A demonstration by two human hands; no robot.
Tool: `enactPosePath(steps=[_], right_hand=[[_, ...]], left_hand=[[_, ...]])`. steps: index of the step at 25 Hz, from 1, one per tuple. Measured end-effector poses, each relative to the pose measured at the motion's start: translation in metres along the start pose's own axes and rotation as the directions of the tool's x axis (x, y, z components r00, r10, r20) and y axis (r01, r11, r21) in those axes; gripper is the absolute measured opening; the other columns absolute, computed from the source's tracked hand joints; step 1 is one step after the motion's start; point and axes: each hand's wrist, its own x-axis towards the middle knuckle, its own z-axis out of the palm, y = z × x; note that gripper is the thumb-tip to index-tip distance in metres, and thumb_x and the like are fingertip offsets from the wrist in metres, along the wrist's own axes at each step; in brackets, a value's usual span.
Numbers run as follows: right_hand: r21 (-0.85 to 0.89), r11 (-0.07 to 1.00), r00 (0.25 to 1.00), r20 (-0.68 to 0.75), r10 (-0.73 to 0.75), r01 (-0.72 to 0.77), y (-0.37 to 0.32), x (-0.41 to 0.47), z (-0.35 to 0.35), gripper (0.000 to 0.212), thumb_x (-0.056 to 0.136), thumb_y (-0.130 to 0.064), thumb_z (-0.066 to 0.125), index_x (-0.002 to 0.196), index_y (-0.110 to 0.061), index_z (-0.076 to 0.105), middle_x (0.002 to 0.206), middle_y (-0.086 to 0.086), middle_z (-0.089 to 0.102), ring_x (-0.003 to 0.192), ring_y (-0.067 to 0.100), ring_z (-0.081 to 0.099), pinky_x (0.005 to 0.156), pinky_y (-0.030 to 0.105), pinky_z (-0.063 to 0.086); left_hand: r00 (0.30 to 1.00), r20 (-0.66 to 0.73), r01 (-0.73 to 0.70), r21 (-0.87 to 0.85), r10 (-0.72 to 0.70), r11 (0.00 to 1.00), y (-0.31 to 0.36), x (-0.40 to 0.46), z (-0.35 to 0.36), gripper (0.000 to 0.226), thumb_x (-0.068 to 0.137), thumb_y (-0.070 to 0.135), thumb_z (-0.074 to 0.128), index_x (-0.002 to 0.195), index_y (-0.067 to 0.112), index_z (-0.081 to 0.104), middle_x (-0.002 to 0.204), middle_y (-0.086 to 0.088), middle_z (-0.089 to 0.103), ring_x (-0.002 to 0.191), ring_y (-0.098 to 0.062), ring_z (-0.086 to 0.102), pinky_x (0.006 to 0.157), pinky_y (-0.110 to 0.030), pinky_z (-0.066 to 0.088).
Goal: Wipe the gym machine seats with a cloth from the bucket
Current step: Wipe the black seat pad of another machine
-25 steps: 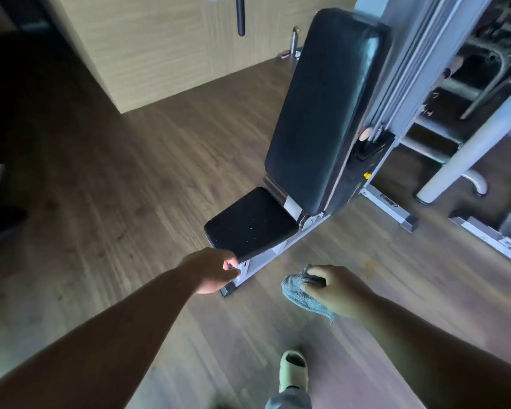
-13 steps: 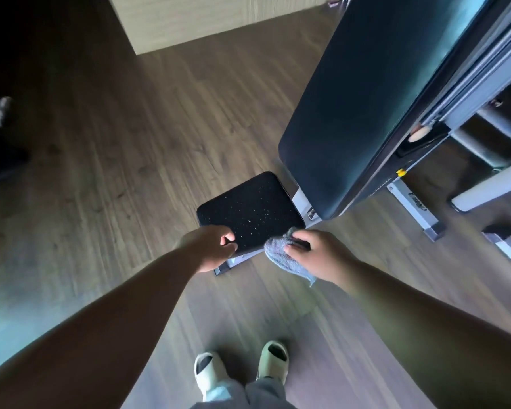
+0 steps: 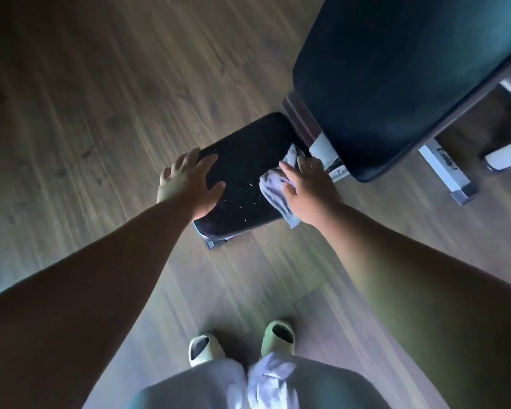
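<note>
The gym machine's small black seat pad (image 3: 245,169) lies low in the middle of the head view, dotted with water droplets. My left hand (image 3: 189,181) rests flat on its left edge, fingers spread, holding nothing. A grey cloth (image 3: 273,187) is pressed onto the pad's right side under my right hand (image 3: 309,190), with part of the cloth hanging over the near right corner. The tall black backrest (image 3: 396,75) rises to the upper right of the seat. No bucket is in view.
Brown wooden floor (image 3: 95,113) surrounds the machine. White metal frame feet (image 3: 447,172) of the machine sit on the floor at right. My two feet in pale slippers (image 3: 207,348) stand just in front of the seat.
I have stepped closer and leaned over the seat. My right hand brought the cloth from beside the pad onto its right side. My left hand went from gripping the front edge to lying flat.
</note>
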Motion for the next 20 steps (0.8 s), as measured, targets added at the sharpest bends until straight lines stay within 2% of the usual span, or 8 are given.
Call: enactPosePath(steps=[1,3,7,10,15,20], right_hand=[[-0.054,0.998,0.997,0.061,0.036,-0.033,0.005,0.006,0.016,0.055,0.103,-0.040,0.037,0.156,-0.028,0.029,0.162,0.015,0.022,0.147,0.036,0.017,0.119,0.051,0.017],[-0.120,0.992,0.999,0.029,0.044,-0.041,0.014,0.016,0.044,0.059,0.103,-0.049,0.030,0.158,-0.038,0.012,0.167,0.011,0.001,0.152,0.035,0.001,0.121,0.051,0.002],[-0.128,0.992,0.984,-0.180,-0.008,-0.015,0.022,0.044,0.062,0.063,0.096,-0.058,0.021,0.157,-0.042,0.014,0.167,0.009,0.009,0.151,0.034,0.005,0.120,0.049,0.006],[-0.088,0.996,0.980,-0.197,-0.016,-0.002,0.019,0.080,0.059,0.068,0.088,-0.063,0.015,0.154,-0.049,0.012,0.168,0.003,0.004,0.153,0.029,0.002,0.119,0.049,0.007],[-0.107,0.994,0.984,-0.176,-0.034,0.015,0.018,0.119,0.055,0.062,0.093,-0.065,0.016,0.152,-0.052,0.004,0.168,-0.002,-0.004,0.153,0.026,-0.004,0.119,0.051,0.003],[-0.097,0.995,0.985,-0.168,-0.045,0.028,0.015,0.082,0.057,0.058,0.099,-0.057,0.016,0.155,-0.048,0.003,0.168,-0.002,-0.005,0.153,0.025,-0.006,0.120,0.048,0.001]], left_hand=[[1.000,-0.003,-0.015,0.002,0.015,1.000,-0.004,0.007,0.010,0.071,0.086,0.062,0.051,0.150,0.041,0.029,0.163,0.000,0.019,0.149,-0.022,0.015,0.119,-0.047,0.015],[0.998,-0.013,-0.055,0.007,0.055,0.998,-0.011,0.017,0.031,0.075,0.085,0.068,0.047,0.152,0.042,0.024,0.165,0.000,0.013,0.151,-0.021,0.009,0.121,-0.045,0.008],[0.970,-0.221,-0.100,0.012,0.100,0.995,-0.018,0.021,0.060,0.076,0.077,0.074,0.040,0.146,0.043,0.033,0.160,0.004,0.024,0.148,-0.019,0.016,0.120,-0.044,0.008],[0.941,-0.318,-0.130,-0.019,0.117,0.991,-0.024,0.025,0.067,0.073,0.076,0.077,0.039,0.142,0.046,0.038,0.155,0.011,0.031,0.144,-0.014,0.022,0.117,-0.041,0.010],[0.931,-0.348,-0.154,-0.088,0.114,0.984,-0.032,0.033,0.073,0.074,0.070,0.083,0.037,0.138,0.054,0.040,0.151,0.020,0.034,0.143,-0.010,0.023,0.116,-0.040,0.012],[0.945,-0.309,-0.146,-0.096,0.110,0.985,-0.026,0.026,0.066,0.075,0.070,0.081,0.040,0.139,0.052,0.042,0.153,0.017,0.033,0.144,-0.012,0.023,0.116,-0.039,0.012]])
